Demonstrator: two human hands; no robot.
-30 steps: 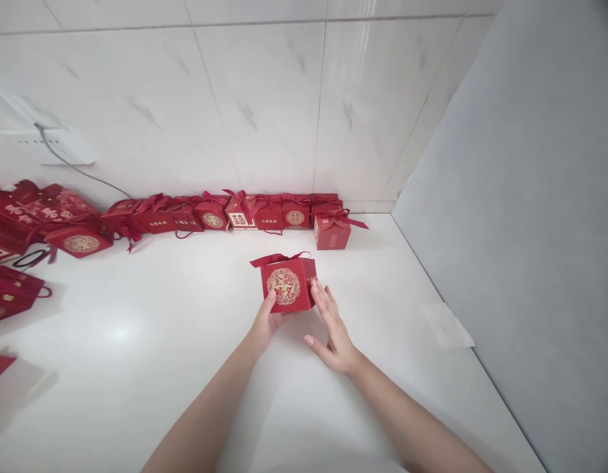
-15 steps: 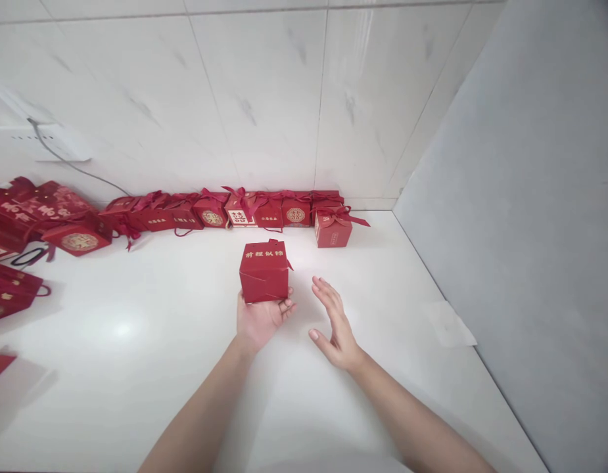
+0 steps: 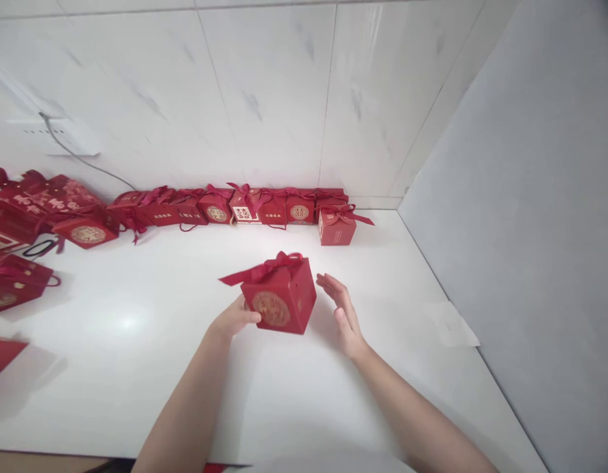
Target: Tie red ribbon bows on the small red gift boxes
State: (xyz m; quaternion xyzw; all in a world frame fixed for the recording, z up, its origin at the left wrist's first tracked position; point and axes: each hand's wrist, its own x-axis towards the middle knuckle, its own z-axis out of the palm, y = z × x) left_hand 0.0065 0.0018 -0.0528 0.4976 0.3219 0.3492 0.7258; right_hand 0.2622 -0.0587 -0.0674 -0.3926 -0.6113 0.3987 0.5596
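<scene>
A red gift box (image 3: 301,299) with a round gold emblem on one face and a dark red ribbon on top is held up over the white table. My left hand (image 3: 234,318) grips it from the left, thumb on the emblem face and the other fingers hidden behind. To the right of the box, my right hand (image 3: 344,315) is apart from it, fingers stretched out and nothing held. The ribbon's loose end (image 3: 232,278) sticks out to the left.
Several red ribboned boxes (image 3: 217,209) line the tiled wall. One box (image 3: 337,230) stands in front of the row's right end. More boxes (image 3: 87,230) cluster at left by black-handled scissors (image 3: 40,248). A grey panel (image 3: 540,197) bounds the right side.
The box was turned in my left hand, showing its plain and lettered side, then turned back to its emblem face. My right hand came off the box and stays beside it.
</scene>
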